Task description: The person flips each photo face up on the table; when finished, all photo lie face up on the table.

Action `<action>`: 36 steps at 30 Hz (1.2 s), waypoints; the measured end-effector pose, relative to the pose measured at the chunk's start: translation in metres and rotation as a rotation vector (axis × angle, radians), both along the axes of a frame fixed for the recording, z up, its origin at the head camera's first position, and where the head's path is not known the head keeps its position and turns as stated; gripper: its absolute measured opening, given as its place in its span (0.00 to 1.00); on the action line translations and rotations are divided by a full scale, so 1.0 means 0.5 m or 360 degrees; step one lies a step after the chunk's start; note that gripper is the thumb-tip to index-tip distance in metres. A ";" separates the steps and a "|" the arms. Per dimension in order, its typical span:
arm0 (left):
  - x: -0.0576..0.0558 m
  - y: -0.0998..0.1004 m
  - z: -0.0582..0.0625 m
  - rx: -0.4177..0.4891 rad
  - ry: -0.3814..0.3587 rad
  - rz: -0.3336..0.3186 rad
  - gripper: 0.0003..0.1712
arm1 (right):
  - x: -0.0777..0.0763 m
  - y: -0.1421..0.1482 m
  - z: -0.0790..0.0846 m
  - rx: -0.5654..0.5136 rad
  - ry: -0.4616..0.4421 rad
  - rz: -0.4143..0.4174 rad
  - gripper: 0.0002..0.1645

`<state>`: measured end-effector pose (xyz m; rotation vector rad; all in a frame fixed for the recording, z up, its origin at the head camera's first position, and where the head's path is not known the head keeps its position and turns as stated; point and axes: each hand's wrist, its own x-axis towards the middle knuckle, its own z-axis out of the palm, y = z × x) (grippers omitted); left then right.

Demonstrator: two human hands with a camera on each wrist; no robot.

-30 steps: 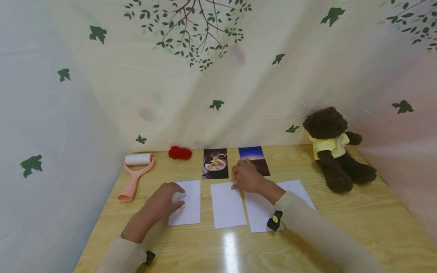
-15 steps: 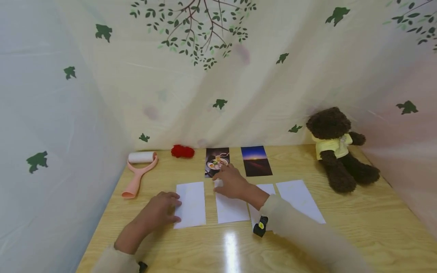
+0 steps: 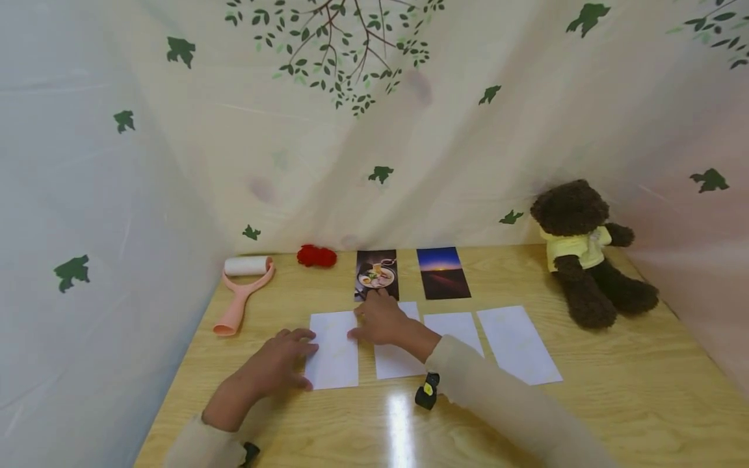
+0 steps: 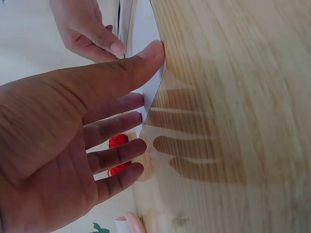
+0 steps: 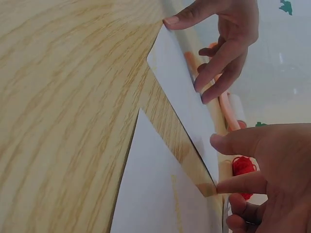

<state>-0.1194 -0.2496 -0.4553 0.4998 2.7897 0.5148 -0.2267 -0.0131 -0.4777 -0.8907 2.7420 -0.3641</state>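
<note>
Several blank white cards lie in a row on the wooden table. At the leftmost card, my left hand rests along its left edge, thumb at the near corner and fingers relaxed. My right hand is at the same card's upper right edge; in the right wrist view its extended index finger touches the far corner. The right palm hangs over the second card, partly hiding it. To the right lie a third card, partly covered by the sleeve, and a fourth card.
Behind the row lie a photo of a noodle bowl and a sunset photo. A red yarn bundle and a pink-handled lint roller are at the back left. A brown teddy bear sits at the right against the patterned curtain.
My right hand has moved left, from near the sunset photo past the second card to the leftmost card. The second card shifted slightly. My left hand stayed by the leftmost card.
</note>
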 end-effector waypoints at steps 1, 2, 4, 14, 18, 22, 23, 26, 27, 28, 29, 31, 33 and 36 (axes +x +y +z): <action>0.001 0.001 0.002 -0.0008 0.0012 -0.0004 0.39 | 0.001 -0.002 0.000 -0.0034 0.0003 -0.0017 0.25; 0.001 0.001 0.003 -0.0012 0.0025 -0.0009 0.39 | 0.002 -0.005 0.000 -0.0069 0.0017 -0.0027 0.23; 0.002 0.001 0.004 -0.0022 0.0047 -0.0019 0.39 | 0.005 -0.010 0.000 -0.0129 0.0042 -0.0045 0.25; -0.002 0.003 0.007 -0.0003 0.0064 -0.0046 0.39 | 0.014 -0.016 -0.004 -0.0418 -0.0159 -0.0228 0.19; 0.002 0.006 0.006 0.0028 0.0047 -0.0061 0.38 | 0.016 -0.010 -0.008 -0.0606 -0.0247 -0.0281 0.18; 0.005 0.012 0.006 0.0038 0.0055 -0.0074 0.37 | 0.014 -0.003 -0.004 -0.0879 -0.0385 -0.0331 0.12; 0.003 0.013 0.005 0.0031 0.0065 -0.0074 0.36 | 0.014 -0.003 -0.002 -0.0964 -0.0449 -0.0350 0.11; -0.003 0.021 0.004 0.0003 0.0053 0.0009 0.31 | 0.013 -0.005 0.005 -0.1238 -0.0730 -0.0405 0.11; -0.006 0.026 0.003 -0.0010 0.0057 0.0048 0.30 | 0.014 -0.005 0.009 -0.1329 -0.0823 -0.0418 0.12; -0.008 0.031 0.002 -0.0019 0.0056 0.0093 0.30 | 0.015 -0.006 0.009 -0.1410 -0.0912 -0.0427 0.13; -0.011 0.037 0.001 -0.0018 0.0051 0.0155 0.30 | 0.015 -0.007 0.010 -0.1475 -0.0989 -0.0438 0.14; -0.014 0.052 0.003 -0.0017 0.0056 0.0256 0.33 | 0.017 -0.007 0.012 -0.1550 -0.1096 -0.0447 0.17; -0.017 0.066 0.004 -0.0002 0.0079 0.0334 0.36 | 0.019 -0.006 0.015 -0.1588 -0.1139 -0.0443 0.19; -0.023 0.086 0.008 0.0004 0.0130 0.0394 0.38 | 0.021 -0.005 0.021 -0.1636 -0.1162 -0.0462 0.22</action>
